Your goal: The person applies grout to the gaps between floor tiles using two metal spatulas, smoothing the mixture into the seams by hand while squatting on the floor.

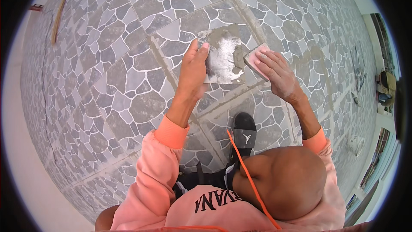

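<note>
My left hand [193, 66] grips the left edge of a flat, square metal plate [222, 58], thumb on top. Wet-looking grey grout [238, 56] is smeared along the plate's upper edge and clumped on its right side. Just right of the plate, my right hand [277, 73] is closed around a small rectangular pad [253, 60], pinkish on its upper face with a grey, dirty side. The pad's left corner is close to the plate; whether they touch, I cannot tell. Below both hands lies the stone-patterned tile floor [146, 107].
Grey grout fills or smears several tile joints [161, 62] around my hands. My sandalled foot [244, 133] and bent knee [279, 180] are close below. A long wooden stick [63, 10] lies at far left. Brownish items [386, 87] stand at the right edge.
</note>
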`<state>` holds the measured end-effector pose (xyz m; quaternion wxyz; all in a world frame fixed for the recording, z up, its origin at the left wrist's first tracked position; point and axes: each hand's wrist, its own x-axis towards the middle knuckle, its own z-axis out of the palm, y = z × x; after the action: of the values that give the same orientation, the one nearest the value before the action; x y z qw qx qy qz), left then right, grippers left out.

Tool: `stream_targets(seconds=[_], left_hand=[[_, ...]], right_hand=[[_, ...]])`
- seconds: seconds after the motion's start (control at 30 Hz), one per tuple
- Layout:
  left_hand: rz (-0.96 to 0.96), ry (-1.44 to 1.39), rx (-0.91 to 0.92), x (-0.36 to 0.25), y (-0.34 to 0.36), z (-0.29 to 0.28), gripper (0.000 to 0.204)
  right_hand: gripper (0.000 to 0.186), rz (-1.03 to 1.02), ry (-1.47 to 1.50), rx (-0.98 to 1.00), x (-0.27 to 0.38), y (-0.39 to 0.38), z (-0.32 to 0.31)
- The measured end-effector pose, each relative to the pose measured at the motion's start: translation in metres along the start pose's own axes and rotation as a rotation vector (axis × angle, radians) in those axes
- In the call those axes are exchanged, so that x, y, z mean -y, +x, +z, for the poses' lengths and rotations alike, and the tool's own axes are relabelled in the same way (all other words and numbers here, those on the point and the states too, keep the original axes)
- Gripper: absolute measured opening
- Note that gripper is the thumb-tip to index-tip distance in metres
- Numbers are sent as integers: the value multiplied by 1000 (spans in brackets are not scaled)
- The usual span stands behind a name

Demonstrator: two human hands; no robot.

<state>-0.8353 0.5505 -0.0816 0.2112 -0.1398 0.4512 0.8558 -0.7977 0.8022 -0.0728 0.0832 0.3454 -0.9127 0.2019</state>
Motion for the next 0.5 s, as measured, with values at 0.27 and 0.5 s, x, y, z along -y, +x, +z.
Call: stream_targets(seconds=[0.27,0.5], left_hand=[[324,179,0,-3,16,-14,42],[213,118,-12,2,22,-21,40]], right_hand=[[37,825,1381,-451,7,-22,18],[40,797,1693,-446,-6,8,13]])
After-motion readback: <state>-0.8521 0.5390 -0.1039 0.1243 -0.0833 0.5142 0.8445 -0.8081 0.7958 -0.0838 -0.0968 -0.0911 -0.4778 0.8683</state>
